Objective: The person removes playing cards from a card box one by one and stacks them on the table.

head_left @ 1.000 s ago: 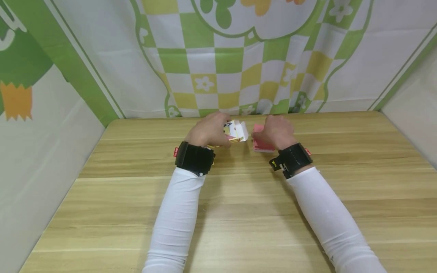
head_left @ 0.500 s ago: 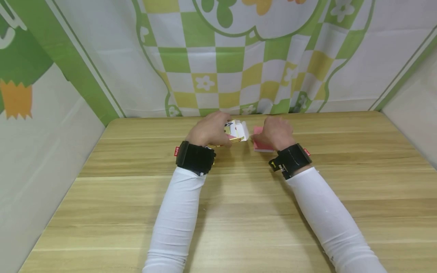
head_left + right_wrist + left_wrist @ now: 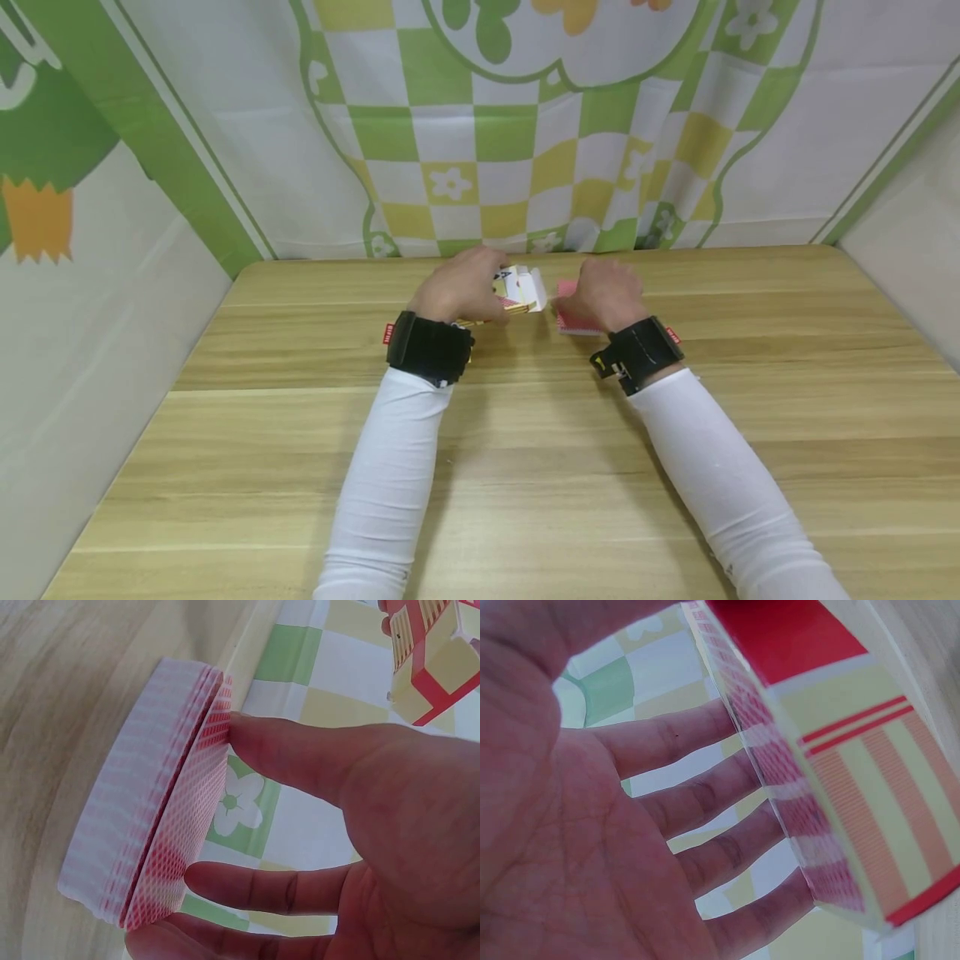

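Note:
My left hand [image 3: 463,287] holds a card box [image 3: 517,287] near the back edge of the table, thumb on one side and fingers along the other. The box's white end flap stands open toward the right. Red, cream and striped panels of the box [image 3: 855,765] show in the left wrist view. To the right, a deck of playing cards [image 3: 577,320] with red backs lies on the table under my right hand [image 3: 609,293]. In the right wrist view, the thumb and fingertips grip the deck [image 3: 157,787] at its top edges; a thin dark gap runs beneath its top layer.
The wooden table [image 3: 525,467] stretches toward me in front of both hands. A checked green, white and yellow cloth [image 3: 510,133] hangs directly behind the table's back edge. White cloth walls [image 3: 112,333] flank the sides.
The right hand has shifted very slightly on the deck. The left hand and the card box stay in place.

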Available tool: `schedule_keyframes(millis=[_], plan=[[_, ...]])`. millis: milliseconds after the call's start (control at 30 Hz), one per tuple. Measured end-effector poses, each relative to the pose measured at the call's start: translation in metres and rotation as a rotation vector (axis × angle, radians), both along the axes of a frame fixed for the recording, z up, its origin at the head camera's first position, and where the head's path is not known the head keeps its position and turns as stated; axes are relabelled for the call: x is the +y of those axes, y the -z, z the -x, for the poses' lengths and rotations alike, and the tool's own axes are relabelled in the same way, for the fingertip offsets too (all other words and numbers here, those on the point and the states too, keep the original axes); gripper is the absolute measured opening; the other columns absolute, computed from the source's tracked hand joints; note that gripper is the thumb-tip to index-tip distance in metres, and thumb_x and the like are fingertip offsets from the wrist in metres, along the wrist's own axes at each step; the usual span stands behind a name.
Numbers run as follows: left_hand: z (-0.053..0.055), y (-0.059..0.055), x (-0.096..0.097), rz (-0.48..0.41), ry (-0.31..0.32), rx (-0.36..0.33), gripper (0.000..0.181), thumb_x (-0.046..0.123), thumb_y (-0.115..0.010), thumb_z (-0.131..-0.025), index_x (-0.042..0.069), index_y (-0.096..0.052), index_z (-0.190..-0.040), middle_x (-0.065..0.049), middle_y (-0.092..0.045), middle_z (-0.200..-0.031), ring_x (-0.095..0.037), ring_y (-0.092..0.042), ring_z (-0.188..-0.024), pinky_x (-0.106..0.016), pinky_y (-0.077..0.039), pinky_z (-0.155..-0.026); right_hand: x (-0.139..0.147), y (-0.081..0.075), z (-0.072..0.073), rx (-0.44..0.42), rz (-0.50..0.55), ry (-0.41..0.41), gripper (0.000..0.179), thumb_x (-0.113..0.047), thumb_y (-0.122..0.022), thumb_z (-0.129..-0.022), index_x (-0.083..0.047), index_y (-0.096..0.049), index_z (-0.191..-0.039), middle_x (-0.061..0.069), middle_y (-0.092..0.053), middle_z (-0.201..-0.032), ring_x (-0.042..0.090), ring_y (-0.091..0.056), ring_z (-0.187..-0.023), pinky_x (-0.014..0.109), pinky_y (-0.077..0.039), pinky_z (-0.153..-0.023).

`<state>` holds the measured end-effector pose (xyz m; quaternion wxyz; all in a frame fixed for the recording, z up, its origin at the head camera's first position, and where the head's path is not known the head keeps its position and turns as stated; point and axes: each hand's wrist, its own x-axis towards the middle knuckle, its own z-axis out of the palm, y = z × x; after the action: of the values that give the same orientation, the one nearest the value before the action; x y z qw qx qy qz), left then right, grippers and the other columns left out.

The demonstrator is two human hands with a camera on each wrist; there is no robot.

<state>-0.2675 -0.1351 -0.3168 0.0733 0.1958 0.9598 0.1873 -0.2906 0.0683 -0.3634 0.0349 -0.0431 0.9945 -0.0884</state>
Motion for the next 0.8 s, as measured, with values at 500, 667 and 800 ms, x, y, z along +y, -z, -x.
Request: schedule_keyframes(millis=[500,667,800], plan=[[-0.0002,0.0005,0.0004,-0.006,0.007,-0.006,0.043,0.016,-0.072,-0.058,0.013,-0.056,-0.097,-0.001,-0.054,-0.089,-0.018,-0.049,-0.079,-0.03,-0.042,-0.062,-0.0011,0.0002,0.0004,-0.019,-0.008,0.018,0.05,-0.058,-0.063,-0.07,-0.009,-0.054,-0.074,0.012,-0.055,-0.079,0.026,-0.053,-0.072,0.037,-0.042,-0.052],[-0.0005,0.0008,0.0006,0.001,0.007,-0.011,0.042,0.017,-0.072,-0.059,0.013,-0.055,-0.097,-0.001,-0.053,-0.09,-0.018,-0.049,-0.078,-0.03,-0.042,-0.062,-0.0012,0.0019,0.0004,-0.018,-0.004,0.016,0.049,-0.057,-0.063,-0.07,-0.009,-0.053,-0.073,0.012,-0.054,-0.079,0.026,-0.052,-0.072,0.037,-0.041,-0.051],[-0.0006,0.001,0.0007,0.006,0.006,-0.005,0.042,0.017,-0.073,-0.059,0.014,-0.055,-0.096,-0.001,-0.053,-0.09,-0.018,-0.049,-0.078,-0.03,-0.042,-0.063,-0.0015,0.0017,0.0009,-0.019,-0.006,0.015,0.051,-0.059,-0.062,-0.07,-0.009,-0.054,-0.074,0.012,-0.055,-0.081,0.027,-0.052,-0.075,0.037,-0.042,-0.053]])
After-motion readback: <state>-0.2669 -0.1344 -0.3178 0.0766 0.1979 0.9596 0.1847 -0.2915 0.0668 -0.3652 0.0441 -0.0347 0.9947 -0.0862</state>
